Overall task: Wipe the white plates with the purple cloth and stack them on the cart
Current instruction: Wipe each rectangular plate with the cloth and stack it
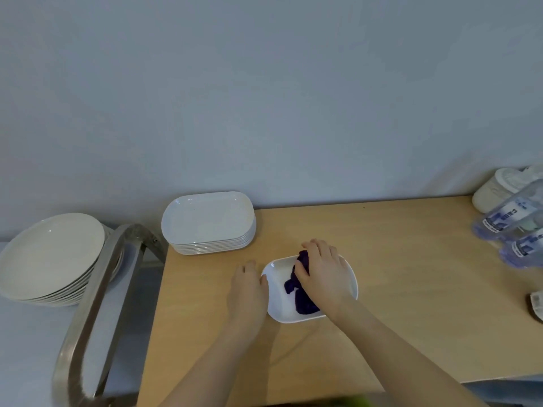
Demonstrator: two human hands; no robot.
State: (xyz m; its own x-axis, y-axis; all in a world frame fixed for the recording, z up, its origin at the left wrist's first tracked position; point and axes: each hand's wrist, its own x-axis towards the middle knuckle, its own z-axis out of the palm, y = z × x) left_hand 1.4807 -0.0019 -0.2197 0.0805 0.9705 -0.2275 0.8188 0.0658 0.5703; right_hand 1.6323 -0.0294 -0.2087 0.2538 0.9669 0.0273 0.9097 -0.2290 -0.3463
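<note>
I have one white plate [279,292] lying flat on the wooden table [411,289], near its front edge and a little left of the middle, and my right hand [323,274] is pressing the bunched purple cloth [299,289] down into the plate's well, fingers curled over the wad. My left hand [248,286] lies with relaxed fingers against the plate's left rim, steadying it, thumb touching the edge; it grips nothing. The plate's long axis runs from the near left to the far right (roughly in line with my right forearm), so I judge wiping strokes along that line would cover it best. The stack of unwiped rectangular plates [208,223] sits at the table's back left corner, beyond my left hand. The cart [97,289] stands off the table's left edge, its metal handle just beside that edge, with a stack of round plates [51,257] already on it. Since the cart is to the left, my left hand is the nearer one to carry this plate across. Some water bottles [511,227] lie at the table's right edge.
</note>
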